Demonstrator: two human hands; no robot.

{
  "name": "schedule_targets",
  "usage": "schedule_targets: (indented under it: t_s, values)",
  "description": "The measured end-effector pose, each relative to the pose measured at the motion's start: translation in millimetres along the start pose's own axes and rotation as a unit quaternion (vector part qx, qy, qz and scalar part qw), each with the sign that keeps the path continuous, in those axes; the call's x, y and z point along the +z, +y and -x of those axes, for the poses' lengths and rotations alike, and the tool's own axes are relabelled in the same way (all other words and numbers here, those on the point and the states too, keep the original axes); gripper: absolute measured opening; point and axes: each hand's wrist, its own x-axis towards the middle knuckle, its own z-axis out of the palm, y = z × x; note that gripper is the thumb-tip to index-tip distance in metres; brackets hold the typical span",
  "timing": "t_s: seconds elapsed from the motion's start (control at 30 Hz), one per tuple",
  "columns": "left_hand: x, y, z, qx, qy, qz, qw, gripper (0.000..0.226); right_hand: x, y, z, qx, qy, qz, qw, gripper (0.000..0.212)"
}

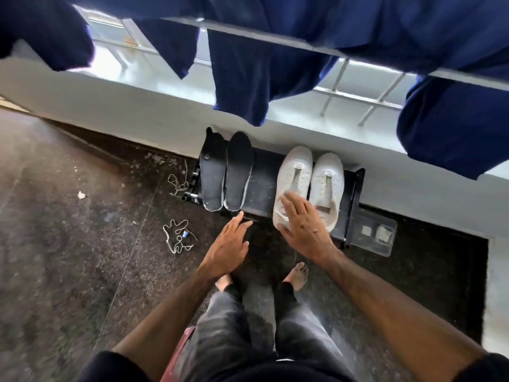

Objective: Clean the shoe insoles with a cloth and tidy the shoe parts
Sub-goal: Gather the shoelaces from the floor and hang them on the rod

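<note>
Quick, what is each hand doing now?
Left hand: open, holding nothing.
Right hand: open, fingers over the left white shoe.

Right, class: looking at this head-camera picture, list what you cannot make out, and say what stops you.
- Left white shoe: its heel opening is covered by the right hand.
- Clear tray: its contents are too small to identify.
- Red object: mostly hidden by the person's left arm and trousers.
- Cloth: none identifiable in this view.

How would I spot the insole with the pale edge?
Find the black rack on the floor against the white wall. Two dark insoles lie at its left end, away from the white shoes. Yours is the right one, with a pale rim; its neighbour is all dark.
</note>
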Motion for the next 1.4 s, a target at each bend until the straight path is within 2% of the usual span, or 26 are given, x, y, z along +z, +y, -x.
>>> schedule_targets:
  t_s: [0.17, 0.3, 0.53, 0.7, 0.9, 1.13, 1.27, 1.4]
  values:
    - [-13.2, -64.4, 47.6, -0.029, 0.016, 0.021, 0.999, 0.058, 36.5, -71.7, -23.0, -0.057, -0.046, -0.011, 0.997, 0.072]
    - [-34.6, -140.6, 83.0, -0.058, 0.034, 0.040, 0.997, 0.058, 75.6, -143.8, -50.7, -0.088, -0.099, 0.014, 0.991, 0.072]
    - [-70.5, -279.2, 153.1, -0.156, 0.051, 0.053, 0.985, 0.066, 149.9, -268.5, -105.1, -0.126, -0.188, 0.070, 0.972, 0.069]
    - [-60.7, -339.4, 171.9, -0.231, 0.048, 0.066, 0.969, 0.070, 205.2, -316.0, -146.9, -0.122, -0.229, 0.074, 0.963, 0.070]
    - [1.4, -421.9, 138.6, -0.292, 0.043, 0.103, 0.950, 0.067, 323.8, -307.3, -203.5, -0.095, -0.287, 0.086, 0.949, 0.067]
    - [157.3, -547.0, 59.2, -0.298, 0.017, 0.124, 0.946, 0.067, 529.5, -237.1, -273.7, -0.049, -0.382, 0.107, 0.917, 0.050]
    - [230.9, -597.9, 12.8, -0.304, 0.026, 0.147, 0.941, 0.066, 625.1, -196.6, -303.7, -0.018, -0.374, 0.100, 0.922, 0.031]
    - [284.6, -627.2, -21.7, -0.310, 0.049, 0.173, 0.934, 0.066, 691.6, -172.4, -327.5, 0.009, -0.332, 0.116, 0.936, 0.027]
